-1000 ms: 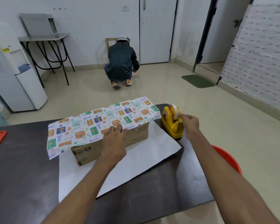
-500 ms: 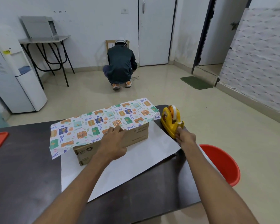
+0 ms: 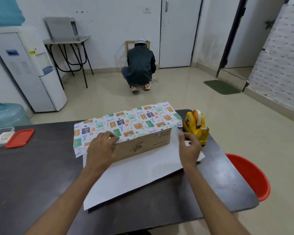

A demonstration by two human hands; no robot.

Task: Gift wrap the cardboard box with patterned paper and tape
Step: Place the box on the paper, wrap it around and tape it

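Note:
A brown cardboard box (image 3: 143, 146) lies on a sheet of wrapping paper whose white underside (image 3: 134, 175) spreads toward me. The patterned side (image 3: 126, 122) is folded over the box's top. My left hand (image 3: 101, 150) presses the paper's edge down on the box's near top edge, fingers curved over it. My right hand (image 3: 189, 148) hovers just left of the yellow tape dispenser (image 3: 196, 128), thumb and forefinger pinching what looks like a short strip of clear tape.
The dark table (image 3: 32, 175) carries a red lid (image 3: 19, 138) and a clear container (image 3: 0, 136) at its left edge. A red bucket (image 3: 251, 175) stands beside the table's right edge. A person (image 3: 140, 65) crouches on the floor beyond; a water dispenser (image 3: 27, 70) stands at the left.
My right hand has come off the dispenser's front and drawn back to the left with a tape strip pinched. My left hand has stayed pressed on the paper.

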